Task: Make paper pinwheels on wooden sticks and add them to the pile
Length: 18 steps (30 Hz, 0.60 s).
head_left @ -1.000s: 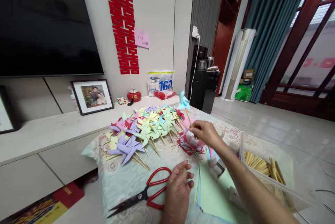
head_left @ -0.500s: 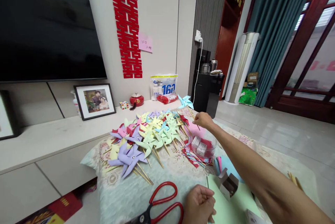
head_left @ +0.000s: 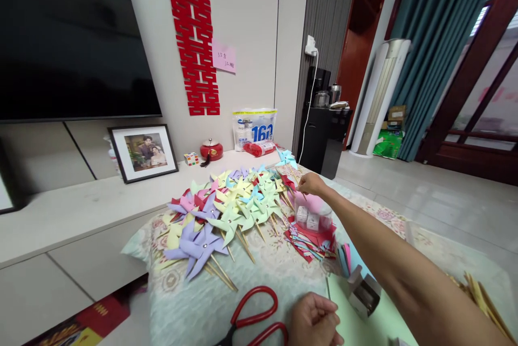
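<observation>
My right hand (head_left: 311, 184) reaches out at the far side of the table and pinches the thin wooden stick of a light blue paper pinwheel (head_left: 287, 159). To its left lies a pile of finished paper pinwheels (head_left: 240, 200) in yellow, green, purple, red and blue, their sticks pointing toward me. My left hand (head_left: 315, 320) rests at the near edge with its fingers curled in, nothing visible in them. Beside it on the left are red-handled scissors (head_left: 254, 308); on its right lies a light green paper sheet (head_left: 356, 311).
A clear container with small white boxes (head_left: 311, 221) stands beyond colored paper strips (head_left: 307, 246). An opened small box (head_left: 365, 294) sits on the green paper. Wooden sticks (head_left: 481, 297) lie at right. A framed photo (head_left: 143, 153) and a red pot (head_left: 211, 150) stand on the cabinet.
My right hand has lowered the blue pinwheel toward the far right side of the pile. The left hand stays curled by the scissors. The view has shifted slightly.
</observation>
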Tool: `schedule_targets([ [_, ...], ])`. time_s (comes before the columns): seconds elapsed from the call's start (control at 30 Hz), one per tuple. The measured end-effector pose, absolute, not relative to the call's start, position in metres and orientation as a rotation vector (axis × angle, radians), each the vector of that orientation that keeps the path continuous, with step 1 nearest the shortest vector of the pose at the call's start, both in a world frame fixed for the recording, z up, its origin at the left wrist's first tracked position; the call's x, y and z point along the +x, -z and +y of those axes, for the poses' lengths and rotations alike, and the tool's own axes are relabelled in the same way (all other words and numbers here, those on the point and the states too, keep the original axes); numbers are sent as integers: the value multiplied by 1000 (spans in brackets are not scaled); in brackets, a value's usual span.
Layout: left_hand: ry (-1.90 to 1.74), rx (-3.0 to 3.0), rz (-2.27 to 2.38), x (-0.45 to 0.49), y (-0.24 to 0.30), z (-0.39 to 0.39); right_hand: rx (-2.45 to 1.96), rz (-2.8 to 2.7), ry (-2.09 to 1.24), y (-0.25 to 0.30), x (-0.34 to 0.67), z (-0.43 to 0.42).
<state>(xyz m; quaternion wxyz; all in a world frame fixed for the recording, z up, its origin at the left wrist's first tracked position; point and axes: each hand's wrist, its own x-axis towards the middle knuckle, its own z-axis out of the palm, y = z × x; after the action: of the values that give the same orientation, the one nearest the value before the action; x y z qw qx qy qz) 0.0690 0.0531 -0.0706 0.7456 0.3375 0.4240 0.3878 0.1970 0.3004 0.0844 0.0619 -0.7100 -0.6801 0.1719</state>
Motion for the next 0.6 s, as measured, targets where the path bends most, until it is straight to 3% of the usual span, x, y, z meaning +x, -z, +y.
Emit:
schedule_targets([
  [0.6,-885,723,969,69,56,51,-1991,-1964,-916,-93,231,267],
])
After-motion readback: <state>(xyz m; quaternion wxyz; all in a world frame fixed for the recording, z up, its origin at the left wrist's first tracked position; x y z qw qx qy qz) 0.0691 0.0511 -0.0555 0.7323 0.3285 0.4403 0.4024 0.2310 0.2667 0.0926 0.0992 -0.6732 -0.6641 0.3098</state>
